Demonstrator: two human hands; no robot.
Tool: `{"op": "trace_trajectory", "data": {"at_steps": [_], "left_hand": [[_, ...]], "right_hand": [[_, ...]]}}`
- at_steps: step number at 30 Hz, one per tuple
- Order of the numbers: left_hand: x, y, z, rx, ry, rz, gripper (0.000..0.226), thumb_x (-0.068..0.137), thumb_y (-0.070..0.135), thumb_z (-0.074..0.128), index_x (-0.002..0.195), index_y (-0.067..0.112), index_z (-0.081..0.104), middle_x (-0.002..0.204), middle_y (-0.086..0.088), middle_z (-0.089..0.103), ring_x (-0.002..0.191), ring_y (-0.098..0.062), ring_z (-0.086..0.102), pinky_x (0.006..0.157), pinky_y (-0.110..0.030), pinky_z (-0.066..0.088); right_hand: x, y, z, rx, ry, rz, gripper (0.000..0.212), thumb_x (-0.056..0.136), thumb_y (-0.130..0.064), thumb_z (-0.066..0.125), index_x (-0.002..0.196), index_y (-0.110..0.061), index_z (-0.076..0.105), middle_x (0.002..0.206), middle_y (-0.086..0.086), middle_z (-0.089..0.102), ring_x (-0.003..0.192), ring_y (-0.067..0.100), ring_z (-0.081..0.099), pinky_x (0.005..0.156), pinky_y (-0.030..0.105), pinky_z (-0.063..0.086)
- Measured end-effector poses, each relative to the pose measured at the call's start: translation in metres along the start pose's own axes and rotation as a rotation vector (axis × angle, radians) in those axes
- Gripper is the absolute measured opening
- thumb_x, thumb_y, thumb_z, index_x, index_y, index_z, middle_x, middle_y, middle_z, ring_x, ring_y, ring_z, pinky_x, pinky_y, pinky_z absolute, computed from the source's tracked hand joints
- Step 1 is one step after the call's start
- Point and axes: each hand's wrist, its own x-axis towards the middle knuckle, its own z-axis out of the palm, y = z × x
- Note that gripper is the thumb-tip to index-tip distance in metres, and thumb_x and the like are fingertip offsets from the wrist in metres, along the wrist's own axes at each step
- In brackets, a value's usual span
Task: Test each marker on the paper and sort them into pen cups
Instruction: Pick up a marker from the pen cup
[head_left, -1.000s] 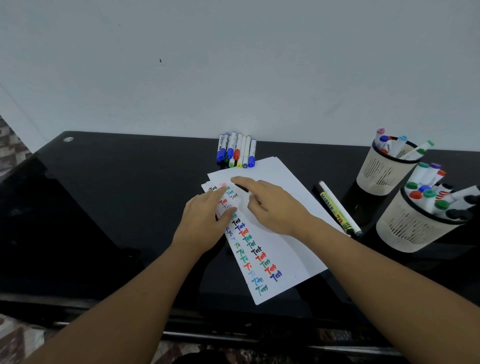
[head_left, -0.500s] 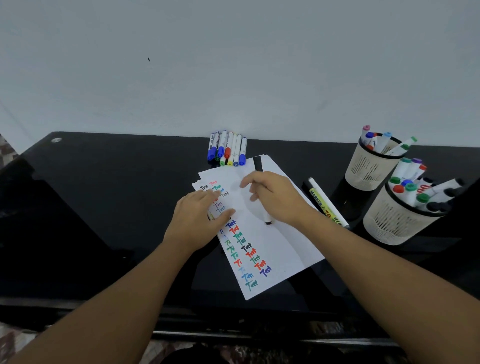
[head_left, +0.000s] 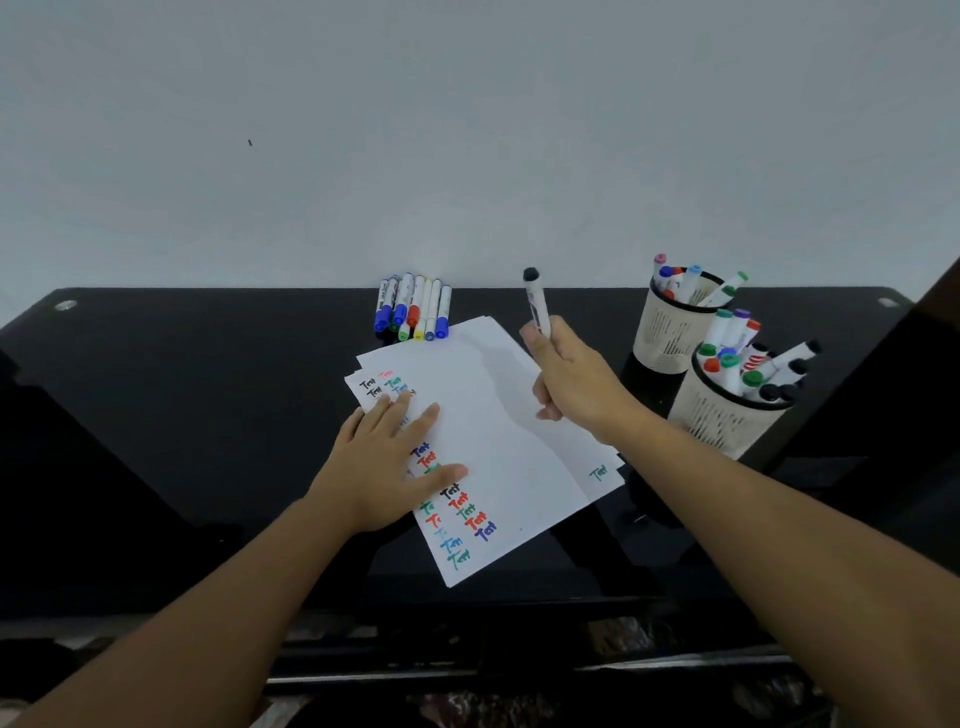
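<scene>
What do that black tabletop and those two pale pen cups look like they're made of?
The tabletop looks like glossy black glass or lacquer: it mirrors the near pen cup and the far pen cup, and has a round metal fitting at its corner. The cups look like matte cream plastic or coated metal, cut with vertical slots under dark rims; which one, I can't tell.

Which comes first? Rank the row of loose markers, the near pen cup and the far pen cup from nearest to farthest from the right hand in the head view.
From the right hand, which holds a black marker:
1. Near pen cup, just to its right.
2. Far pen cup, right and further back.
3. Row of loose markers, back-left, beyond the paper.
</scene>
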Motion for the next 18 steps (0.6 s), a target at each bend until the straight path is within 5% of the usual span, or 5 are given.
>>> {"op": "trace_trajectory", "data": {"at_steps": [7, 10, 13, 18], "left_hand": [[0.001, 0.001, 0.000, -0.020, 0.012, -0.013, 0.101, 0.073, 0.100, 0.012, 0.159, 0.048, 0.000, 0.169, 0.008, -0.010, 0.156, -0.015, -0.013, 0.125, -0.044, -0.006], [0.001, 0.001, -0.001, -0.035, 0.010, -0.023, 0.101, 0.072, 0.101, 0.014, 0.158, 0.049, 0.002, 0.169, 0.009, -0.010, 0.156, -0.014, -0.012, 0.126, -0.044, -0.005], [0.001, 0.000, -0.001, -0.036, 0.014, -0.027, 0.102, 0.071, 0.102, 0.014, 0.158, 0.050, 0.003, 0.169, 0.010, -0.010, 0.156, -0.013, -0.012, 0.125, -0.043, -0.006], [0.002, 0.001, 0.000, -0.061, 0.027, -0.030, 0.103, 0.069, 0.103, 0.016, 0.158, 0.051, 0.006, 0.169, 0.013, -0.009, 0.155, -0.012, -0.011, 0.126, -0.042, -0.005]], "right_hand": [[0.002, -0.012, -0.046, -0.279, 0.310, -0.131, 0.046, 0.106, -0.050, 0.048, 0.086, -0.010, 0.058, 0.070, -0.003, 0.057, 0.063, 0.008, 0.051, 0.060, 0.027, 0.040], [0.005, -0.022, -0.076, -0.350, 0.395, -0.172, 0.026, 0.106, -0.040, 0.052, 0.106, -0.014, 0.056, 0.075, -0.006, 0.059, 0.070, 0.010, 0.055, 0.061, 0.028, 0.038], [0.007, -0.031, -0.109, -0.411, 0.483, -0.202, 0.031, 0.105, -0.036, 0.056, 0.126, -0.015, 0.052, 0.085, -0.004, 0.064, 0.082, 0.019, 0.061, 0.073, 0.032, 0.044], [0.014, -0.026, -0.160, -0.421, 0.620, -0.114, 0.033, 0.104, -0.038, 0.056, 0.126, -0.013, 0.051, 0.104, 0.008, 0.069, 0.091, 0.026, 0.067, 0.081, 0.043, 0.056]]}}
